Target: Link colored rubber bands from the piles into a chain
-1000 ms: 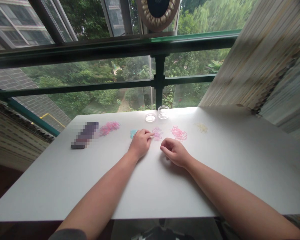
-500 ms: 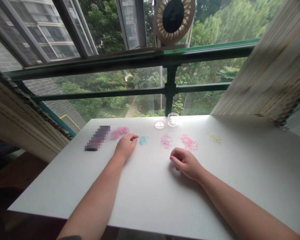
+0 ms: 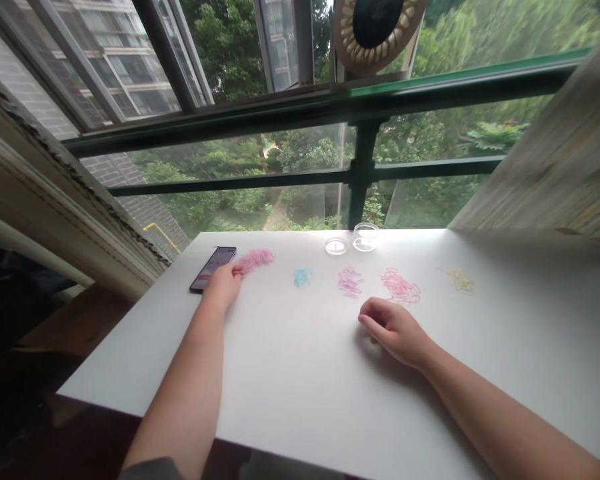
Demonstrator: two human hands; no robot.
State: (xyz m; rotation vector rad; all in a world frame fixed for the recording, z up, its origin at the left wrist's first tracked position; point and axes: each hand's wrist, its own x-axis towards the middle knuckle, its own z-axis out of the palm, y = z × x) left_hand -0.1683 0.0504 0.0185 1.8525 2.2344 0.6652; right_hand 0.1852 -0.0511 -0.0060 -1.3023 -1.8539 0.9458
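Observation:
My left hand (image 3: 222, 288) reaches to the near left edge of a mixed pink and purple pile of small loops (image 3: 257, 259), fingertips pressed together at its border. Whether a loop is between them is too small to tell. My right hand (image 3: 394, 328) rests on its side on the table, fingers curled in a loose fist, with nothing seen in it. Beyond it lie a pink pile of thin loops (image 3: 400, 287) and a lilac pile (image 3: 350, 283). A small turquoise pile (image 3: 303, 277) sits between my hands, and a pale yellow pile (image 3: 460, 280) farther right.
A phone (image 3: 214, 267) lies left of the mixed pile, partly behind my left hand. A clear round container (image 3: 366, 239) and a clear round lid (image 3: 336, 247) stand at the far edge of the white table (image 3: 290, 373), before the window railing (image 3: 364, 167). Curtains hang on both sides.
My left hand has moved left, from beside the turquoise pile to the edge of the mixed pile. My right hand keeps its curled pose on the table. The view has shifted slightly.

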